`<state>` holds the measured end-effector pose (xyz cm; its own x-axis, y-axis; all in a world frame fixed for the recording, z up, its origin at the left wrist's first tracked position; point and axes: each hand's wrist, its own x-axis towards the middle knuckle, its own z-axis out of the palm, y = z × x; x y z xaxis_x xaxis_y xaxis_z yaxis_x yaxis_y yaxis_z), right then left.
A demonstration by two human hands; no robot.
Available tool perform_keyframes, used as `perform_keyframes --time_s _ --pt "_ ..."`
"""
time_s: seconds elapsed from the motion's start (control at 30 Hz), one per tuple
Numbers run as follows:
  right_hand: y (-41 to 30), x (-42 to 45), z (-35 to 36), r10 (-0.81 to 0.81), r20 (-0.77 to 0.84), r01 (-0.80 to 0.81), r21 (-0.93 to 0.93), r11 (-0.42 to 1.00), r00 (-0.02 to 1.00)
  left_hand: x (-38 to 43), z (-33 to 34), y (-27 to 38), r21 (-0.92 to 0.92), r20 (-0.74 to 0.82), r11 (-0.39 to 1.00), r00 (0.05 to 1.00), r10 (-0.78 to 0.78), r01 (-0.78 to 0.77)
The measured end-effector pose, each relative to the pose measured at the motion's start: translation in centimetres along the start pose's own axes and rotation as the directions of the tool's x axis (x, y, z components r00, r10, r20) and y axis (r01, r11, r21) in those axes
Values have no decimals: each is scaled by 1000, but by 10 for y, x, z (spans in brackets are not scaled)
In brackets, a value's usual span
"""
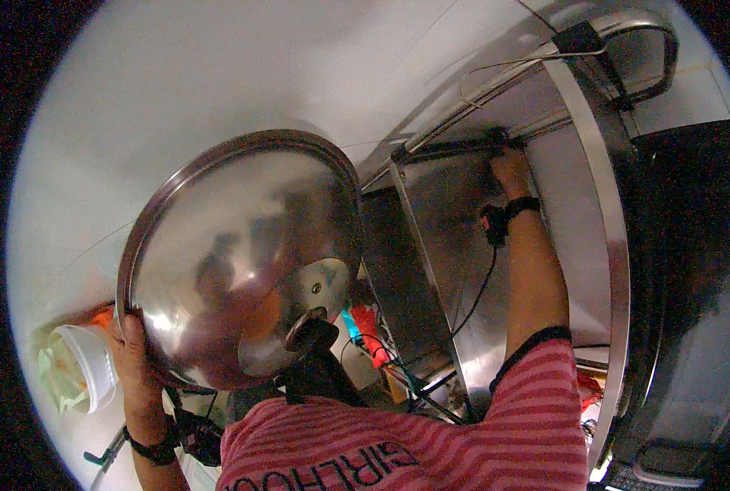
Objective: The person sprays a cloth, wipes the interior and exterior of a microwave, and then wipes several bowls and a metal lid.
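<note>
A large domed metal lid (236, 233), with a knob (309, 328) near its lower right, is held up by its rim in my left hand (133, 350). My right arm reaches into a metal-framed unit. There my right hand (511, 169) is beside a dark bar (450, 149) near the frame; the fingers are dim and partly hidden, so a grip cannot be told. A black strap circles each wrist, and a small device with a cable (493, 226) sits at the right one.
A white plastic bucket (85, 368) stands at the lower left. The metal frame (610, 215) curves right of my arm, beside a large black object (696, 276). Red and blue packets (368, 331) and cables lie below the lid. A pale wall (248, 61) rises behind.
</note>
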<state>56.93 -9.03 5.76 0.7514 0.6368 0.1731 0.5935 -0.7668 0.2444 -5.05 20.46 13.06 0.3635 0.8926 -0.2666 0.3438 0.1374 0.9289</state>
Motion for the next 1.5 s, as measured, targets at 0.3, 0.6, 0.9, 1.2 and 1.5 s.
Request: perform_keyframes --time_s 0.3,0.6,0.9,1.2,1.5 --pt "-122 -87 -82 -320 -137 342 534 774 938 30 -1 -10 -50 -54 998 998 -29 27" --pt "-101 -65 -68 -349 -285 448 639 625 893 45 -7 2 -238 75 970 997 -36 53" --pt "-3 -102 -16 273 -128 -212 358 909 954 44 -2 2 -193 101 978 993 -54 73" --pt "-170 -211 -152 -283 -102 277 666 692 954 54 14 32 -225 174 973 985 -17 57" --pt "96 -230 18 273 26 -244 -372 896 962 58 5 22 -137 197 990 979 43 -16"
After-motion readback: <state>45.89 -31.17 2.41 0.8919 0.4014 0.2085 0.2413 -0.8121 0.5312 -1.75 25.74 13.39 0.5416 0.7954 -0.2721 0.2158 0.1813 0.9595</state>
